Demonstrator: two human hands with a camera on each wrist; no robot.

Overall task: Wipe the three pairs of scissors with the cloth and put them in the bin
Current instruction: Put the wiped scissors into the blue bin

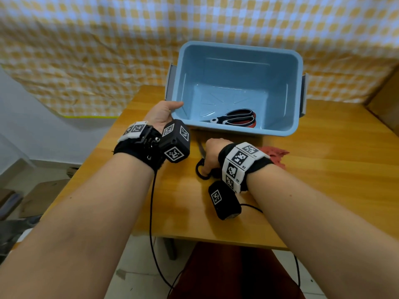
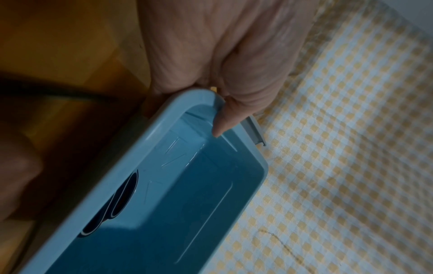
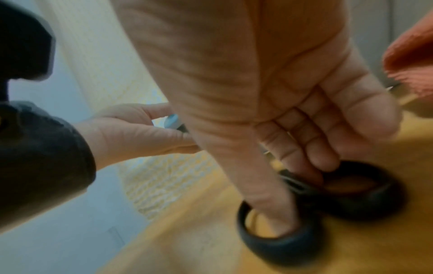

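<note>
Red cloth (image 1: 275, 155) behind right hand (image 1: 210, 155), checked sheet (image 1: 108, 50) beyond bin (image 1: 237, 130)

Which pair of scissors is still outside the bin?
The black-handled scissors on the wooden table, gripped by the right hand. The other scissors visible lie inside the blue bin, whose corner the left hand holds.
</note>
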